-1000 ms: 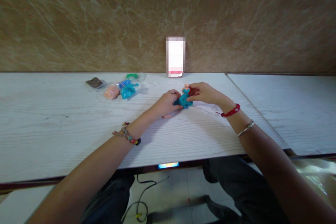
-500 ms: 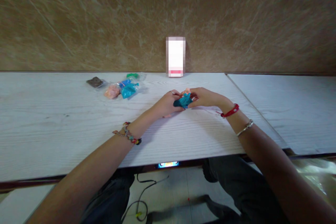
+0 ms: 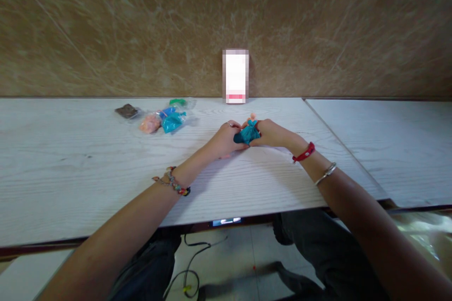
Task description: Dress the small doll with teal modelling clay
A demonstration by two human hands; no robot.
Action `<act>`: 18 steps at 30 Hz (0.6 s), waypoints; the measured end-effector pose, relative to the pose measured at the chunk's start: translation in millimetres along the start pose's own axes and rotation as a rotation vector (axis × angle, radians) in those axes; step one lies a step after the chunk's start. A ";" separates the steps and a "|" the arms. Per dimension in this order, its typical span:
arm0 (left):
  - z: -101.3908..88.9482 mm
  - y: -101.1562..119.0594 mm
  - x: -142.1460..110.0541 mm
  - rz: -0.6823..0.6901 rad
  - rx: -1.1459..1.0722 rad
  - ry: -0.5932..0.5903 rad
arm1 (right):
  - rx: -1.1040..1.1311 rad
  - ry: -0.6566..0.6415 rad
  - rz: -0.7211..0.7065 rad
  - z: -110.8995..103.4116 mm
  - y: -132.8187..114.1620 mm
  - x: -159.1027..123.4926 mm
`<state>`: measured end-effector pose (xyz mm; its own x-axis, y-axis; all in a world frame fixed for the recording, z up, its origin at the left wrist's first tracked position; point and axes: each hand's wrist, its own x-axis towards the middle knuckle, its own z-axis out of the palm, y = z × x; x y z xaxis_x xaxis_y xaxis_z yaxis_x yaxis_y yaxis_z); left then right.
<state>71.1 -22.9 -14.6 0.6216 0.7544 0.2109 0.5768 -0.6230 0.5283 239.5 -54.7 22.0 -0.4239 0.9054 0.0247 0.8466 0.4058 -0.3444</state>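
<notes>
Since a second ago, the right hand [image 3: 273, 133] has drawn in closer to the left hand [image 3: 226, 138], and both now press against the same small lump of teal modelling clay [image 3: 246, 134] with a tiny peach-coloured piece on its top [image 3: 251, 116]. Both hands are curled shut around the clay, the left gripping it from its left side and the right from its right side, fingertips meeting over it. The clay sits low between them, at or just above the white wood-grain tabletop [image 3: 106, 174], near the middle of the table and a little in front of the wall.

A ring shows on a left finger. The left wrist wears a bracelet of mixed coloured beads [image 3: 173, 182]. The right wrist wears a red cord bracelet [image 3: 302, 153] and, further up the arm, a thin silver bangle [image 3: 326, 173].

Well to the left of the hands, near the back of the table, lie several small clear packets of clay: a teal packet [image 3: 172, 122], a peach packet [image 3: 149, 123] touching it, a dark brown packet [image 3: 127, 111] further left, and a green packet [image 3: 177, 102] behind.

A blurred white upright rectangle [image 3: 235, 76] leans against the brown marbled wall [image 3: 106, 28] behind the hands. A second white tabletop [image 3: 388, 141] adjoins on the right. Below the table edge, dark trousers and a black cable [image 3: 187, 277] on the floor are visible.
</notes>
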 end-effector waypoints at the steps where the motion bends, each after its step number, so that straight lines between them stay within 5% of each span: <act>1: 1.0 0.2 0.3 -0.014 -0.008 0.004 | 0.001 0.005 -0.006 0.8 0.8 0.2; 9: 4.0 1.9 0.8 -0.041 -0.035 0.039 | -0.081 0.063 0.022 6.6 2.2 -1.3; 18: -0.6 0.7 -0.3 -0.022 -0.031 -0.017 | 0.067 0.069 0.016 7.3 12.6 -4.8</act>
<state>71.0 -23.4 -13.8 0.6178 0.7642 0.1854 0.5739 -0.5993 0.5581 249.9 -54.8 10.7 -0.3852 0.9192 0.0821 0.8286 0.3837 -0.4077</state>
